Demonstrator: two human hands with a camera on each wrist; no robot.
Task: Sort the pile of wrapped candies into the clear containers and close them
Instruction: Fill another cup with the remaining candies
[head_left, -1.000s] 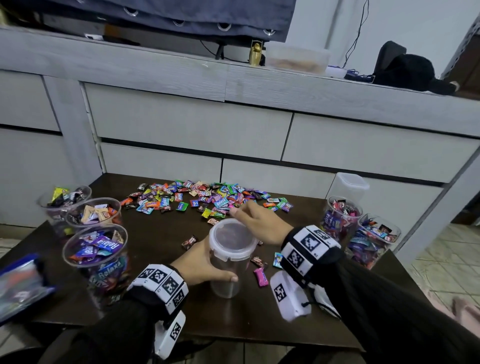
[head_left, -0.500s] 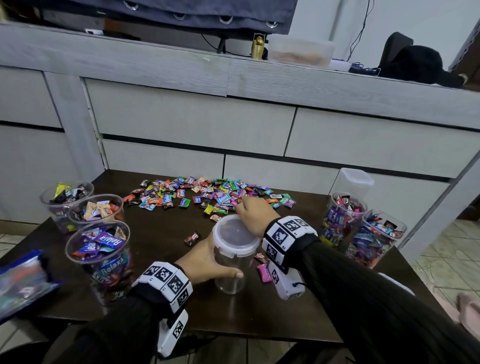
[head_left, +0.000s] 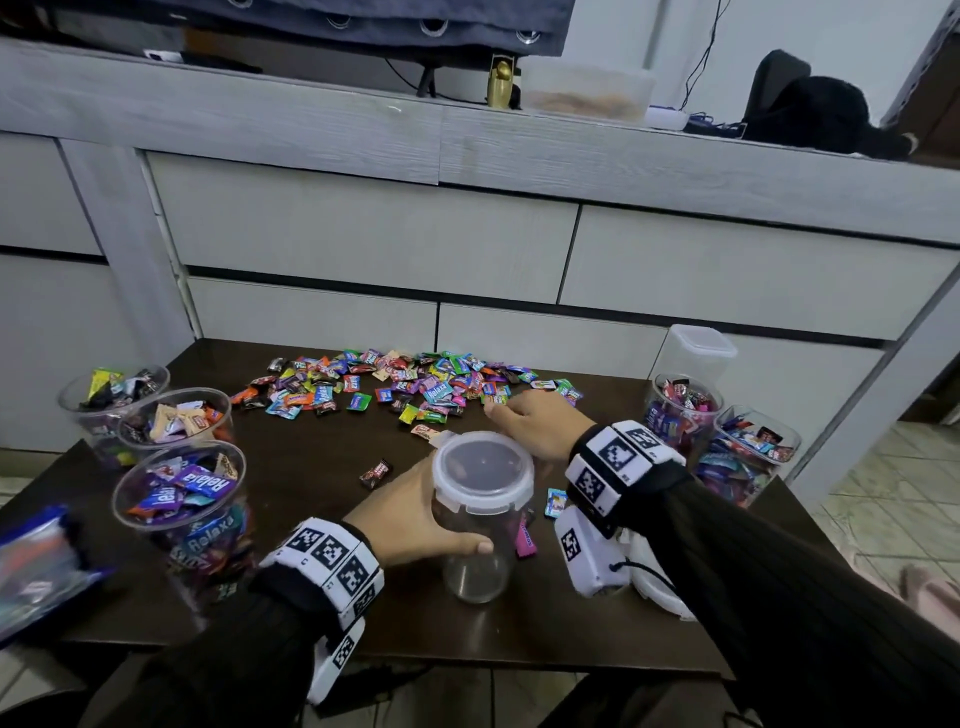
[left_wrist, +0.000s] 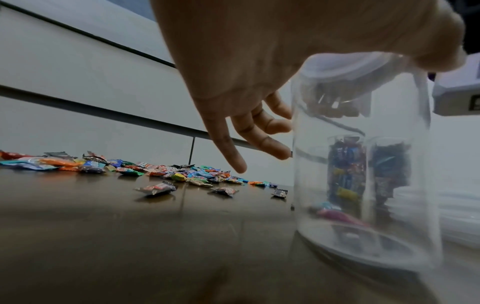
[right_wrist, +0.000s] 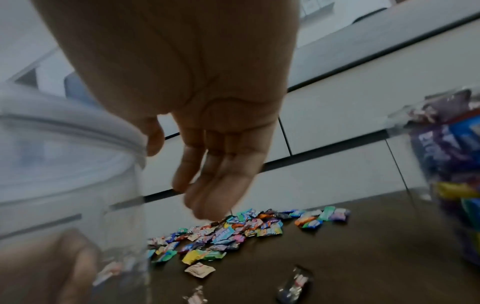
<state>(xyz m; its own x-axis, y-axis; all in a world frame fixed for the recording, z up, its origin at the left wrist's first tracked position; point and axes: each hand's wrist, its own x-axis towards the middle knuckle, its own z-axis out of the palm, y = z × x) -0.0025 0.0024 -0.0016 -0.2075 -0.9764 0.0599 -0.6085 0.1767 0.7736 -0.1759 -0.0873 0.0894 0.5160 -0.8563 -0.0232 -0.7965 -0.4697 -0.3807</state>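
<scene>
On the dark table stands a clear container (head_left: 478, 566) with its white lid (head_left: 483, 465) on top and nothing visible inside. My left hand (head_left: 410, 512) grips its side, thumb across the front; the left wrist view shows the left hand (left_wrist: 246, 82) with the fingers going round the container (left_wrist: 363, 185). My right hand (head_left: 535, 426) hovers just behind the lid at the near edge of the candy pile (head_left: 405, 384). In the right wrist view the right hand (right_wrist: 207, 144) has relaxed fingers pointing down at the candy pile (right_wrist: 233, 228), holding nothing I can make out.
Three open cups of sorted candies (head_left: 179, 488) stand at the left and two filled containers (head_left: 748, 452) at the right, with an empty lidded one (head_left: 696, 353) behind. Loose candies (head_left: 375, 473) lie near the container. A blue bag (head_left: 36, 561) overhangs the left edge. Grey drawers back the table.
My left hand keeps hold of the lidded container. My right hand stays behind the lid, shifted slightly towards the pile, and the view has tilted a little.
</scene>
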